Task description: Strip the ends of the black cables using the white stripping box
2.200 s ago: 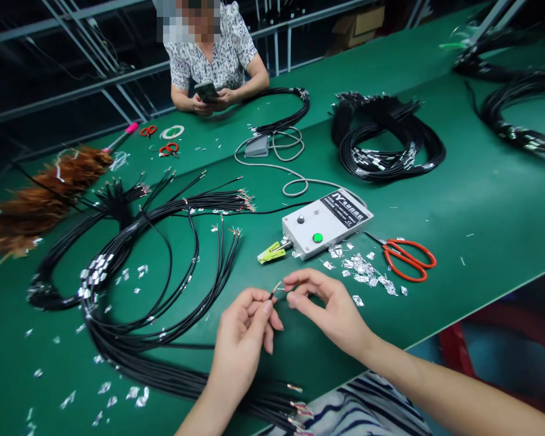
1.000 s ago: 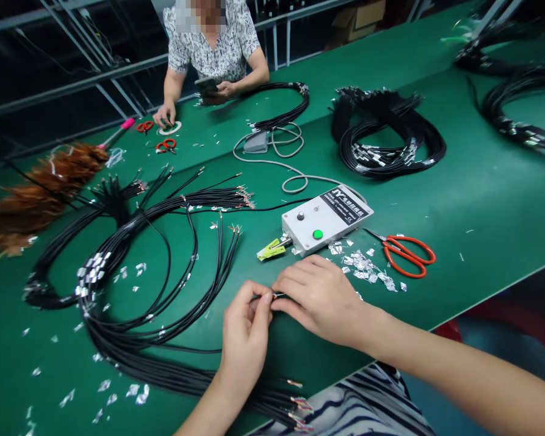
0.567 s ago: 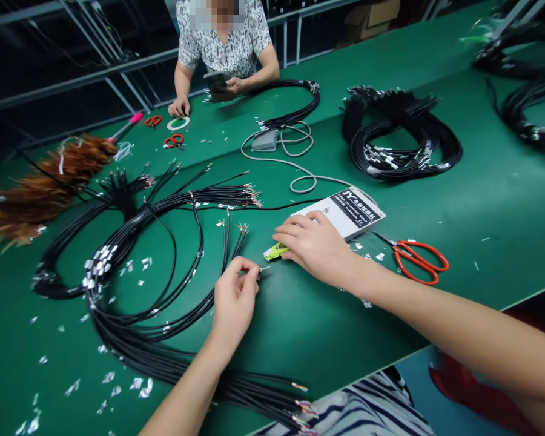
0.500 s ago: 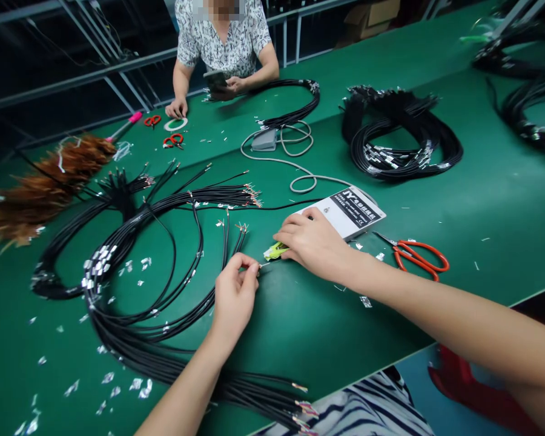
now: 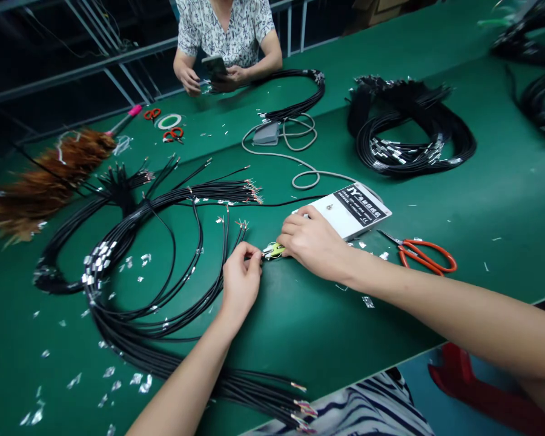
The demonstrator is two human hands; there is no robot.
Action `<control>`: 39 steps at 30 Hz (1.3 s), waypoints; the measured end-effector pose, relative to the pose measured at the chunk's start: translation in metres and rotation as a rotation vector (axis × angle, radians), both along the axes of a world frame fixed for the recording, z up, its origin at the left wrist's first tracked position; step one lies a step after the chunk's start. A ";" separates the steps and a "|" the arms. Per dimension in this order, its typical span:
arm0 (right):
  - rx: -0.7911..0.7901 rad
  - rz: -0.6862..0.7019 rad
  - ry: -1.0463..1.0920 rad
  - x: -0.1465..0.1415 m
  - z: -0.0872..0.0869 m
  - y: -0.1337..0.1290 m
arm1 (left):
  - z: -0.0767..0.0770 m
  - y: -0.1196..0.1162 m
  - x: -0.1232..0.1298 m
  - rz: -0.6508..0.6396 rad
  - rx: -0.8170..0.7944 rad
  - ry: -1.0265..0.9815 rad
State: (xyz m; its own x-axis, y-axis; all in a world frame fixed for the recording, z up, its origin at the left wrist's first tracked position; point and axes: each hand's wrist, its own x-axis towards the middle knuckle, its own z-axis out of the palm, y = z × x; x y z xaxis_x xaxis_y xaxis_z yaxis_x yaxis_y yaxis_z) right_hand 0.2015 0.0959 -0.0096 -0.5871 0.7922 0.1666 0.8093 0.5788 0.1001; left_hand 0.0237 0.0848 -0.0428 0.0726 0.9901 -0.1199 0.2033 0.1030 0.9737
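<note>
My left hand (image 5: pixel 241 278) is closed in a pinch on the end of a black cable; its fingers hide most of it. Just right of those fingertips sits a small lime-green tool (image 5: pixel 274 250) with narrow, plier-like jaws. My right hand (image 5: pixel 312 243) is closed round it, palm down. The jaws meet the cable end at my left fingertips; whether they bite on it is too small to tell. Behind my right hand lies a white box machine (image 5: pixel 347 221) with a black label. Loose cable ends (image 5: pixel 240 227) with bared wires stick up beyond my left hand.
A large coil of black cables (image 5: pixel 140 357) spreads left and in front. Red-handled scissors (image 5: pixel 427 254) lie to the right. Farther back are another cable coil (image 5: pixel 409 133), a grey pedal (image 5: pixel 266 134) with its cord, and a feather duster (image 5: pixel 59 175). Across the table a person (image 5: pixel 227 36) holds a phone.
The lime-green tool's jaws have come up to the cable end at my left fingertips. The co-worker's hand has lifted off the tape roll towards the phone. The view has shifted slightly.
</note>
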 end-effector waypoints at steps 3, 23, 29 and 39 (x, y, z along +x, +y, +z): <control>0.007 -0.018 0.000 -0.003 0.001 -0.001 | 0.000 0.000 0.001 -0.005 -0.003 -0.005; 0.313 -0.226 0.548 0.057 -0.021 -0.077 | 0.000 0.000 -0.006 0.011 -0.002 0.010; 0.350 -0.212 0.550 0.058 -0.020 -0.073 | 0.012 -0.006 -0.016 0.067 0.014 0.011; 0.166 -0.109 0.741 0.030 -0.022 -0.103 | 0.055 0.080 -0.094 0.467 -0.009 -0.006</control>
State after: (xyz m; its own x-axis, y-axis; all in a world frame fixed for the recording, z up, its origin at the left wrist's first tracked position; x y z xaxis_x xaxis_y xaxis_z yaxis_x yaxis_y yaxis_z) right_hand 0.2313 -0.0072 -0.0315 -0.1956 0.7693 0.6082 0.7508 0.5165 -0.4118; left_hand -0.0704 0.1644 0.0124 -0.3797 0.9160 -0.1292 0.1280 0.1903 0.9733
